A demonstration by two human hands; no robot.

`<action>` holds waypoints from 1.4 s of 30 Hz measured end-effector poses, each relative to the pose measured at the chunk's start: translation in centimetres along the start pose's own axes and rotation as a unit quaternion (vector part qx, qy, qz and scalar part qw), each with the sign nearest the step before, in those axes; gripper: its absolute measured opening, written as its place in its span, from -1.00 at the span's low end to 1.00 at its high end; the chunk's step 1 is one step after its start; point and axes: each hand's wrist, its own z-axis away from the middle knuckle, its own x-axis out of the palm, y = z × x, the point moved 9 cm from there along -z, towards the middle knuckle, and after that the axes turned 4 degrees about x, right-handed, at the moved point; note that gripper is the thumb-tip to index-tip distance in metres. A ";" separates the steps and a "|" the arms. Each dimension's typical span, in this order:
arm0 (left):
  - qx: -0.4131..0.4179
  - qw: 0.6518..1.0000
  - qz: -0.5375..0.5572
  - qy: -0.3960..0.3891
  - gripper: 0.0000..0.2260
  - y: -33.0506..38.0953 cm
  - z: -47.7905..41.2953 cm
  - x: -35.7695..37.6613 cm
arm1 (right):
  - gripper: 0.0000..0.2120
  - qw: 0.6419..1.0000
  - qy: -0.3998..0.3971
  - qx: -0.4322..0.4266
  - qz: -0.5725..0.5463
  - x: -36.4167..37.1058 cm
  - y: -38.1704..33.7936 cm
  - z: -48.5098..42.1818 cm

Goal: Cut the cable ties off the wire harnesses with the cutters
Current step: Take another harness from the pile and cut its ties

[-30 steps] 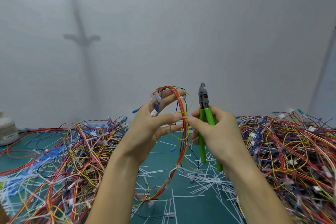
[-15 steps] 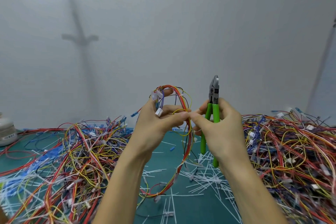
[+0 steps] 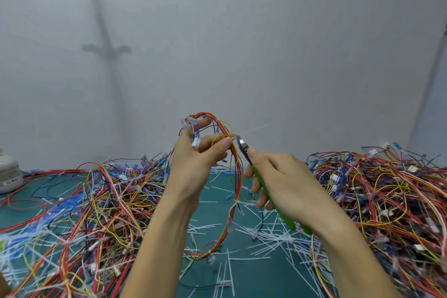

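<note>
Now, your left hand [image 3: 198, 162]: raised in front of you, thumb and forefinger pinching the wire harness [image 3: 239, 176] near the top of its loop; the other fingers stretch up behind the wires.
Wire harness: a bundle of red, yellow and orange wires with white connectors by your fingertips; it arches over your left hand, hangs down between your two hands, and its lower end curls onto the green mat [image 3: 212, 280].
Your right hand [image 3: 285, 184]: fingers wrapped round the green handles of the cutters [image 3: 243, 148], thumb resting along the top near the head.
Cutters: tilted up and to the left, the metal tip just beside the harness and your left thumb; you cannot tell from this view whether the blades are parted.
Cut cable ties [image 3: 273, 237]: thin white strips scattered over the mat below your hands.
Left pile [image 3: 96, 203]: tangled harnesses on the mat.
Right pile [image 3: 387, 201]: a bigger tangle of harnesses.
White container [image 3: 9, 174]: at the far left edge, behind the left pile.
</note>
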 end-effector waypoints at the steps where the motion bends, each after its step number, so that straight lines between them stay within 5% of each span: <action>1: 0.000 1.000 -0.002 -0.003 -0.62 0.0 0.0 0.1 | -0.49 1.000 -0.002 -0.002 -0.001 0.0 -0.1 0.0; 30: -0.009 1.000 -0.015 -0.008 -0.60 -0.4 0.0 0.3 | -0.49 1.000 -0.001 0.009 -0.019 -0.1 0.2 0.0; 42: -0.079 0.997 0.006 -0.019 -0.62 -0.7 0.1 -0.7 | -0.48 0.995 0.050 0.000 -0.081 -1.1 0.0 -0.1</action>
